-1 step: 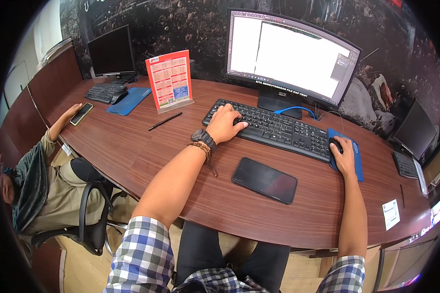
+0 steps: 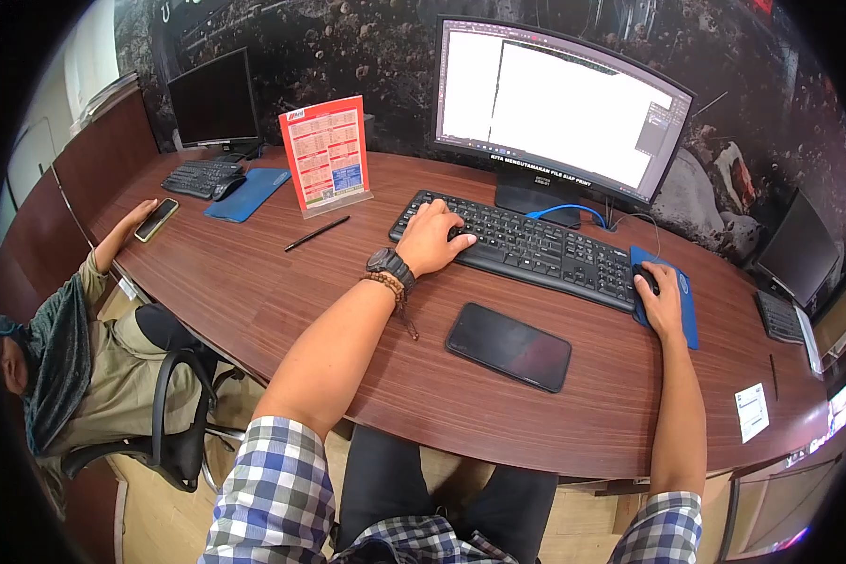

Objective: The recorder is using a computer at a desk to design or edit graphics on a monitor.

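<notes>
My left hand point(image 2: 430, 239) rests on the left end of the black keyboard point(image 2: 545, 246). Its fingers lie over the keys and its thumb is stretched to the right; it grips nothing. At the keyboard's right end, my right hand point(image 2: 663, 299) is wrapped over a black computer mouse point(image 2: 647, 277), mostly hidden under the palm and fingers. The mouse stands on a blue mouse pad point(image 2: 690, 310). Behind the keyboard, a curved monitor point(image 2: 559, 99) shows a mostly white window. A dark smartphone point(image 2: 509, 347) lies on the desk between my forearms.
Left of my arm are a black pen point(image 2: 317, 233) and a red-and-white sign in a clear stand point(image 2: 326, 155). A person point(image 2: 75, 367) sits at the left, one hand by a phone point(image 2: 157, 219). A white card point(image 2: 751, 413) lies at the desk's right.
My hands, the keyboard and the mouse stay where they were. Only the seated person's head at the far left has shifted slightly.
</notes>
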Demonstrator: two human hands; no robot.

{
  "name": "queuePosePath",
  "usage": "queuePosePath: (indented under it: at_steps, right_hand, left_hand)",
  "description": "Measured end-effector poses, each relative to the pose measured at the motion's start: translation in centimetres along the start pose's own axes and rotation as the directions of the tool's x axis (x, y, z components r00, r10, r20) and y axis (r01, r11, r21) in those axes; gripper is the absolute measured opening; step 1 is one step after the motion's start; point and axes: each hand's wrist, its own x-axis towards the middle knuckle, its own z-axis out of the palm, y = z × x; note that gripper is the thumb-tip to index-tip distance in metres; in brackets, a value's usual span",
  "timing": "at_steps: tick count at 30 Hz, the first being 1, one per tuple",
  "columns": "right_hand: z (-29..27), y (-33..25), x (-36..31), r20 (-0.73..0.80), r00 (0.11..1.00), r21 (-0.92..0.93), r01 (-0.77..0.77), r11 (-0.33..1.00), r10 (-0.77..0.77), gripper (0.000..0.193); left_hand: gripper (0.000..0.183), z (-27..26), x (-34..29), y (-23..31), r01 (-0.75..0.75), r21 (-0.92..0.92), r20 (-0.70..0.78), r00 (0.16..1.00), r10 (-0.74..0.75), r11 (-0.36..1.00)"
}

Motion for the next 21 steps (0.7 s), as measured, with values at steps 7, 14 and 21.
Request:
queuePosePath:
  at_steps: [7,14,21]
  right_hand:
    - [0.00,-0.04,0.03,0.006,1.000,-0.001,-0.009,1.000,0.009,0.039]
    - [0.02,0.00,0.01,0.028,0.999,-0.011,-0.029,1.000,0.029,0.038]
    - [0.01,0.14,-0.05,0.029,0.999,-0.016,-0.018,1.000,0.018,0.038]
  left_hand:
    - [0.039,0.07,0.06,-0.01,-0.017,-0.002,-0.016,1.000,0.017,1.000]
    - [0.039,0.14,-0.10,-0.07,-0.048,-0.010,-0.048,0.998,0.048,0.999]
    - [0.040,-0.10,-0.01,0.23,-0.004,-0.015,-0.003,1.000,0.004,1.000]
